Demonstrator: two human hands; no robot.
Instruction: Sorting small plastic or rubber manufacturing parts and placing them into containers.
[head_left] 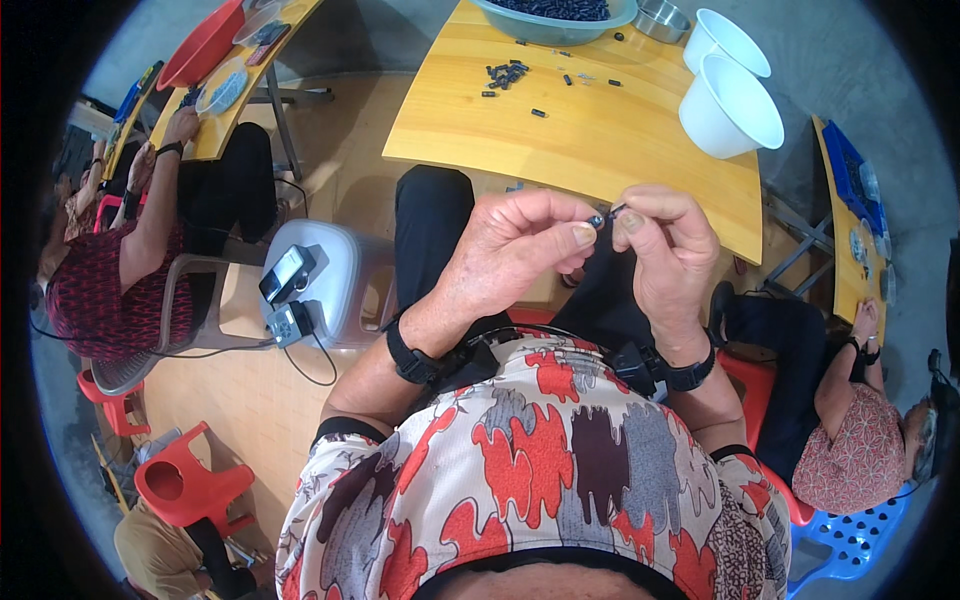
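Frame centre: left hand (520, 243) pinches small black cylinder (596, 221); right hand (668, 240) pinches slim dark piece (616, 211), grips nearly closed. Parts likely light, stiff, slippery; best held by sides.

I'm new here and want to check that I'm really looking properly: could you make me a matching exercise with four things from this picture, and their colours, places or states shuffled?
Column one
1. Left hand
2. Basin
3. Pair of tubs
4. Loose cluster of small dark cylinders

Column two
A. White, close together near the table's right side
B. On the yellow tabletop, just in front of the basin
C. Pinching a small dark piece between thumb and fingers
D. Pale blue-green, filled with small dark pieces

Right pairs: 1-C, 2-D, 3-A, 4-B
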